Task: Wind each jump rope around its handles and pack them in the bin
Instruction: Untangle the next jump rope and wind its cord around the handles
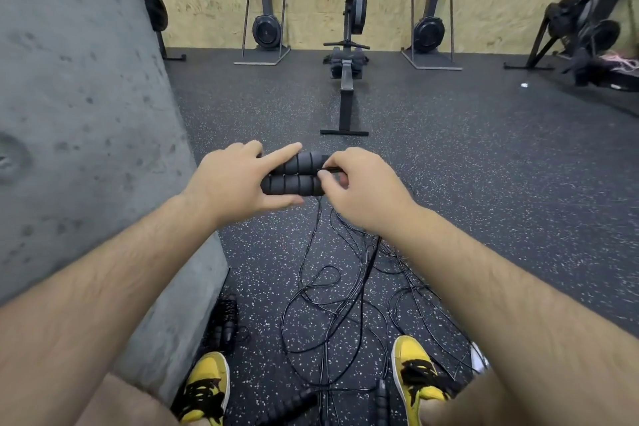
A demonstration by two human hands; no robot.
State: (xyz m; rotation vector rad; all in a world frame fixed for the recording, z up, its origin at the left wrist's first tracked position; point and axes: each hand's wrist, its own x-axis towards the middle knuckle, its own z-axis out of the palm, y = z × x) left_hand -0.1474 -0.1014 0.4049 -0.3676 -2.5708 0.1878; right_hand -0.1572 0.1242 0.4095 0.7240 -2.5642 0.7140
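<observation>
Two black foam jump-rope handles (294,175) lie side by side in front of me, with a few turns of thin black rope round them. My left hand (230,180) grips their left end, index finger stretched along the top. My right hand (363,187) pinches the rope at their right end. The rest of that rope hangs down into a tangle of loose black ropes (339,304) on the floor between my feet. Other handles (290,403) lie near my shoes. A wound rope bundle (226,320) rests against the grey block. No bin is in view.
A grey concrete block (86,114) fills the left side. A rowing machine (347,55) stands ahead on the speckled rubber floor (484,166), with other fitness machines along the wooden wall. My yellow shoes (418,377) are at the bottom.
</observation>
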